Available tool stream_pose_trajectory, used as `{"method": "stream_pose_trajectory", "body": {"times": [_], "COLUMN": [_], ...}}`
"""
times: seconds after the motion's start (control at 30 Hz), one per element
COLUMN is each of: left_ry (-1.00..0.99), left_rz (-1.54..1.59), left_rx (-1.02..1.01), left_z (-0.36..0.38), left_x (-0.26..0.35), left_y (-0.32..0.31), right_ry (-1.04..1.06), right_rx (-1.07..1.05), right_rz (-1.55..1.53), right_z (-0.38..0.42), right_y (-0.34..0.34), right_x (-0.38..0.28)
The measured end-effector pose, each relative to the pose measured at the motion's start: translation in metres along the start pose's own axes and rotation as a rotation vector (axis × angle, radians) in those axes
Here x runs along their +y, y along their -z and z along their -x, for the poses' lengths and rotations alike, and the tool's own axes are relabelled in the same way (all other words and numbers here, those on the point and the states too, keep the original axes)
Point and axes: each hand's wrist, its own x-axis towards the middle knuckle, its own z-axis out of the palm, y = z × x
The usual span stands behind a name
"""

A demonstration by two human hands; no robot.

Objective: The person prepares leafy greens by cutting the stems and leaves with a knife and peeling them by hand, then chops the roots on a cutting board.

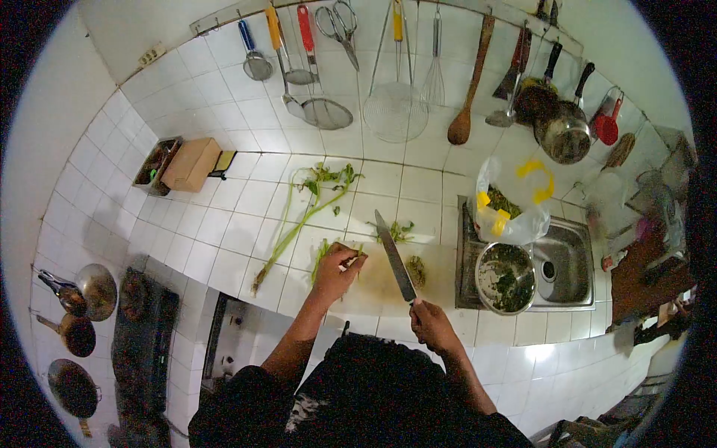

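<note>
My right hand [435,327] grips the handle of a long kitchen knife [396,256], its blade slanting up and away over a pale cutting board [379,282]. My left hand [337,275] is closed at the board's left side, pinching a green stalk; bits of green show at its fingertips and behind it. Right of the blade lies a small heap of finely chopped greens [416,272]. Loose leaves [401,231] lie beyond the board. Long leafy stalks [305,219] with a brownish root end stretch across the white tiles to the left.
A metal bowl [487,257] with chopped greens sits at the steel sink [575,287]. Behind it stands a plastic bag [515,224] holding greens. A cardboard box [190,164] is at the back left. Utensils, including a wooden spoon [472,89], hang on the wall. A stove [142,351] is lower left.
</note>
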Motion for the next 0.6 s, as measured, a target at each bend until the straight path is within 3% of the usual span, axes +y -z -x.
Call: {"method": "stream_pose_trajectory", "body": {"times": [0.13,0.2,0.3,0.5,0.6], "left_ry": [-0.151,0.124,0.105,0.009,-0.046], "left_rz": [0.107,0.523,0.737,0.801,0.833], "left_rx": [0.144,0.037,-0.032,-0.118,-0.014], "left_z": [-0.011,-0.012,-0.016,-0.018,-0.018], "left_x": [0.005,0.013,0.027,0.034,0.037], "left_y": [0.006,0.009,0.017,0.015,0.009], "right_ry": [-0.070,-0.064,-0.066,-0.003,0.012], "right_rx": [0.013,0.002,-0.002,-0.009,-0.030], "right_rz": [0.037,-0.003,0.038,0.125,0.134], "right_z": [0.013,0.015,0.020,0.032,0.034], "right_y": [-0.008,-0.010,-0.017,-0.040,-0.045], "right_x": [-0.023,-0.026,-0.038,-0.066,-0.070]}}
